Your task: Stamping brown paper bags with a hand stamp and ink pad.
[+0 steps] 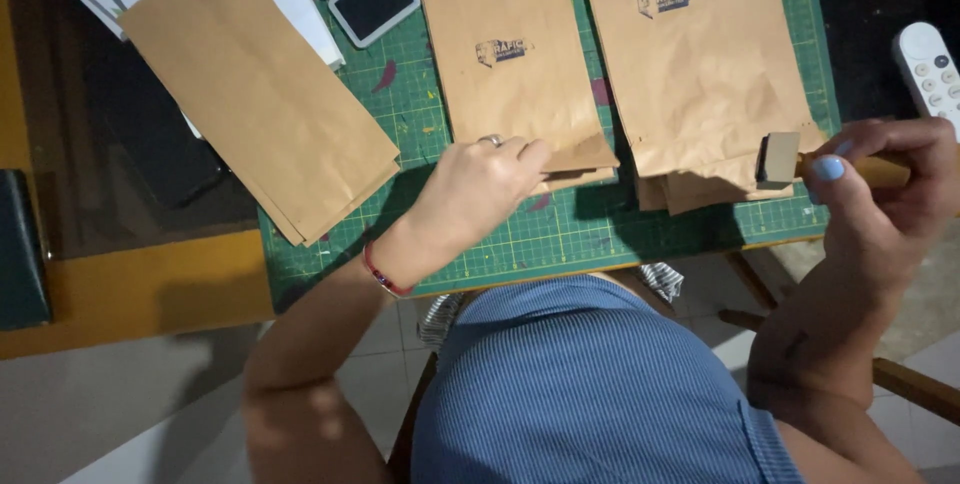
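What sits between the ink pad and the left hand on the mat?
Head view: only bare green cutting mat, paint-flecked, between the ink pad and the left hand; the middle paper bag lies beside that stretch.
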